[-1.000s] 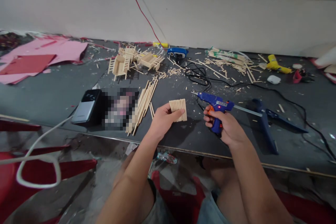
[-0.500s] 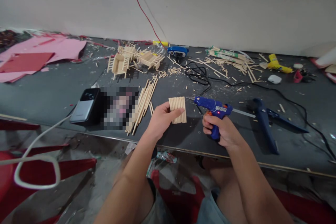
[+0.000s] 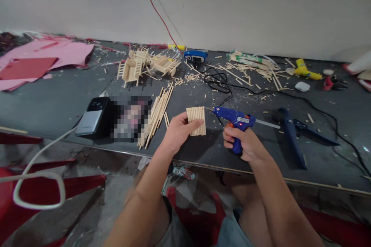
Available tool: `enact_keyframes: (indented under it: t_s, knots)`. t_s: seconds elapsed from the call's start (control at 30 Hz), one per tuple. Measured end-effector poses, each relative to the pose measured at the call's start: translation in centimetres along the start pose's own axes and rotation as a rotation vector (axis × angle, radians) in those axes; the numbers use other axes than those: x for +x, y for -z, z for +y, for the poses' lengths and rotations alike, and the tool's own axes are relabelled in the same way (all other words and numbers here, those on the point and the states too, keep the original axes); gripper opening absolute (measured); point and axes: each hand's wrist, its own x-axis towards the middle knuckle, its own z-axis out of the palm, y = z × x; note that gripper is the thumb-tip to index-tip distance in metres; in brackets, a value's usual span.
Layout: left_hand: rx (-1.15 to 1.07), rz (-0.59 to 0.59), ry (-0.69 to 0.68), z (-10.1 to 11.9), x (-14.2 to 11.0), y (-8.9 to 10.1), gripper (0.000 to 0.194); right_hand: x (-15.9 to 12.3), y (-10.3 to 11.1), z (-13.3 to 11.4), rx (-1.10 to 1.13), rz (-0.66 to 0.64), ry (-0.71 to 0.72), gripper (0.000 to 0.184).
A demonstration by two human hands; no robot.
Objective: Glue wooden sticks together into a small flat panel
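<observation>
My left hand (image 3: 177, 133) grips a small panel of wooden sticks (image 3: 196, 120) glued side by side, held upright above the dark tabletop (image 3: 58, 104). My right hand (image 3: 246, 144) is wrapped round the handle of a blue hot glue gun (image 3: 233, 117) with a red light on its body. The gun's nozzle points left and reaches the panel's upper right edge. A clear glue stick juts out of the gun's back.
Loose long sticks (image 3: 158, 114) lie left of the panel beside a phone (image 3: 92, 117). Small stick-built chairs (image 3: 145, 65) stand further back. A black cord (image 3: 290, 98), blue cutters (image 3: 292, 135), stick scraps and pink paper (image 3: 43, 60) are spread about. A red chair (image 3: 43, 189) is at lower left.
My right hand has moved the glue gun left, so its nozzle now meets the stick panel. The left hand with the panel has stayed nearly still.
</observation>
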Motion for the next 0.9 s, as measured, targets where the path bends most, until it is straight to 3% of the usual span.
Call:
enact_keyframes:
  t_s: [0.5,0.77,0.9]
  knots:
    - [-0.004,0.006,-0.02,0.1,0.0,0.2,0.022,0.0,0.1,0.2,-0.018,0.006,-0.005,0.024]
    - [-0.134,0.162,-0.073,0.8,0.6,1.9,0.025,-0.6,0.7,0.7,-0.179,-0.048,-0.009,0.022]
    - [-0.194,0.182,-0.1,1.1,0.7,2.3,0.025,-0.7,0.6,1.1,-0.232,-0.019,-0.008,0.024]
